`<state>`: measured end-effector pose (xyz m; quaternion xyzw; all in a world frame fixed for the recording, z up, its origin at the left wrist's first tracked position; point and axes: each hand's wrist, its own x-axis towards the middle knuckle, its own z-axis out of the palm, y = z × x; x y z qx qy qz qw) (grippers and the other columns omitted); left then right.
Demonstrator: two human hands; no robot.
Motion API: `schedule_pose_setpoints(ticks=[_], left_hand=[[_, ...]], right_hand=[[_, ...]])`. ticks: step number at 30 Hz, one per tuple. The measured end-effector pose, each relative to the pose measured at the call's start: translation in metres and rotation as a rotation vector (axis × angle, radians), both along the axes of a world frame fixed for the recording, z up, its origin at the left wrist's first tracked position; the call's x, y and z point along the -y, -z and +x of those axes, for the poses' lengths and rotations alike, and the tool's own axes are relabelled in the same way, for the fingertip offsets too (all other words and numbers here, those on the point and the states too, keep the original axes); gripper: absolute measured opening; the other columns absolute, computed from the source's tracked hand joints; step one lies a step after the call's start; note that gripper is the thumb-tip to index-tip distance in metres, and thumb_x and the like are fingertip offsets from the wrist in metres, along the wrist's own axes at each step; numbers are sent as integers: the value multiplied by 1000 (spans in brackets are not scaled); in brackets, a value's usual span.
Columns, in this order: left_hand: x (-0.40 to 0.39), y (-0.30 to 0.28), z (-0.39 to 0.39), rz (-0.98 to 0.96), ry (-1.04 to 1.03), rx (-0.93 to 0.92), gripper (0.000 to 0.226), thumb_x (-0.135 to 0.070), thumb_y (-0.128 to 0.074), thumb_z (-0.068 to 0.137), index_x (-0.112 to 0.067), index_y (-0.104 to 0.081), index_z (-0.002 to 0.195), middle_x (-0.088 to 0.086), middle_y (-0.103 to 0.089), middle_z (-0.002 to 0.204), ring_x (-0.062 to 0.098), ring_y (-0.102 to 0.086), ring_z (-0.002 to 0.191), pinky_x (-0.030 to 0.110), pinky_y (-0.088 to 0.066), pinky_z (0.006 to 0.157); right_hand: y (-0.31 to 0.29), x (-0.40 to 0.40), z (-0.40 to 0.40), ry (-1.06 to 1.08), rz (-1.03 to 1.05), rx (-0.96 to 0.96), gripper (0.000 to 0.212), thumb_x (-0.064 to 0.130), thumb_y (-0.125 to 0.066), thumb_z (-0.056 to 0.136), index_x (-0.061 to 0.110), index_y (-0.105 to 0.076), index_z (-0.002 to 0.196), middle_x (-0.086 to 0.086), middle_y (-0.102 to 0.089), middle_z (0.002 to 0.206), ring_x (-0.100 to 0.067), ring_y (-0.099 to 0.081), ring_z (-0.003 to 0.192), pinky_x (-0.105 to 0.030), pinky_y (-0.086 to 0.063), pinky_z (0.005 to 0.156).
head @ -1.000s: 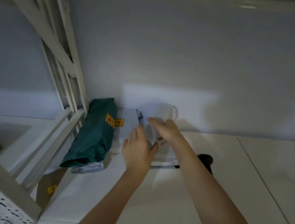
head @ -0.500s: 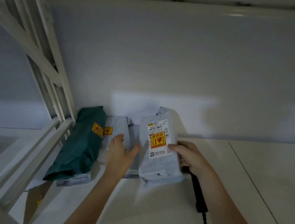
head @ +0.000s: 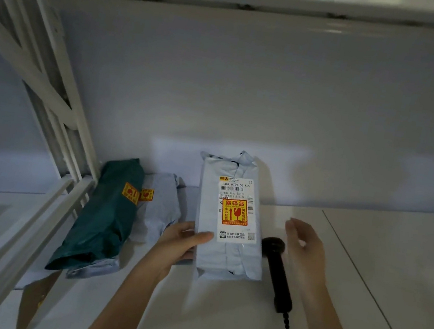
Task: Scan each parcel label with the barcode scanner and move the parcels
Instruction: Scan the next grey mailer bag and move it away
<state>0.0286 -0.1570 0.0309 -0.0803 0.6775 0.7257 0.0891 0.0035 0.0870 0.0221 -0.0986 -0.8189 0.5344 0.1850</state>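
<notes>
Crinkled grey plastic parcel (head: 227,252) in left hand (head: 181,240); black scanner (head: 277,272) beside

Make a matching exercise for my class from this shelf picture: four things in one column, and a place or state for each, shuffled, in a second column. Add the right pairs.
Things
1. green parcel
2. labelled pale parcel
3. barcode scanner
4. right hand

Places or states
A. lies on the shelf, black, cable trailing toward the camera
B. farthest left, beside the white frame
C. open, fingers straight, holding nothing
D. gripped at its edge by the left hand, label facing the camera

Pairs: 1-B, 2-D, 3-A, 4-C
</notes>
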Motion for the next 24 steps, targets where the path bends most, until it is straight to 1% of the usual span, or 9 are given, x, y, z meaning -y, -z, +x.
schedule_pose_setpoints(ticks=[2, 4, 6, 8, 13, 16, 19, 22, 24], left_hand=[[2, 1, 2, -2, -26, 0, 29, -14, -76, 76, -16, -69, 104, 1, -77, 95, 18, -73, 85, 26, -58, 63], [4, 2, 3, -8, -41, 3, 31, -14, -76, 75, -16, -68, 105, 1, -77, 95, 17, -73, 83, 26, -58, 61], [6, 3, 3, -17, -43, 0, 32, -14, -77, 74, -17, -69, 105, 1, -76, 97, 16, -73, 84, 26, -58, 62], [7, 4, 3, -21, -35, -8, 32, -14, -78, 74, -18, -69, 104, 0, -76, 96, 16, -73, 84, 26, -58, 62], [8, 6, 0, -42, -52, -6, 38, -14, -79, 72, -16, -67, 108, 2, -75, 102, 21, -71, 93, 39, -59, 78], [8, 9, -5, -62, -90, -16, 39, -13, -81, 70, -16, -67, 106, -1, -74, 100, 19, -70, 92, 39, -59, 77], [4, 12, -10, -56, -148, -17, 37, -12, -83, 67, -18, -67, 99, -6, -74, 91, 13, -71, 83, 27, -58, 60], [1, 16, -14, -70, -180, -5, 41, -14, -85, 64, -17, -65, 100, -2, -73, 95, 18, -70, 86, 28, -58, 58], [-2, 19, -16, -74, -178, 5, 45, -15, -86, 62, -17, -64, 102, -1, -72, 96, 21, -70, 88, 32, -59, 62]], right_hand=[[16, -6, 0, -1, 214, 222, 47, 42, -55, 87, 12, -53, 123, -9, -57, 120, -26, -58, 107, -35, -44, 85], [32, -3, -2, -112, 269, 493, 59, 46, -57, 85, 3, -47, 126, -16, -55, 118, -31, -58, 105, -33, -44, 79], [45, 4, -5, -160, 273, 583, 54, 45, -59, 83, 1, -52, 115, -14, -61, 103, -29, -62, 90, -30, -44, 67], [49, 9, -9, -134, 258, 617, 44, 41, -59, 83, 3, -58, 106, -11, -63, 90, -27, -62, 81, -29, -43, 65], [37, 7, -14, -163, -324, 726, 31, 18, -61, 83, -5, -56, 103, -13, -58, 67, -23, -52, 52, -28, -41, 49], [14, 7, 0, -121, -458, 523, 14, 12, -57, 85, -1, -57, 91, -9, -55, 64, -18, -48, 47, -27, -40, 45], [-20, 12, 28, -72, -414, 245, 8, 14, -58, 83, 7, -59, 80, -3, -58, 57, -14, -51, 40, -27, -44, 45], [-53, 31, 52, -220, -289, 167, 18, 16, -56, 82, 6, -57, 67, 1, -55, 44, -9, -51, 36, -19, -44, 41], [-67, 45, 59, -282, -259, 154, 20, 15, -54, 83, 5, -52, 66, -3, -51, 47, -11, -48, 39, -17, -42, 41]])
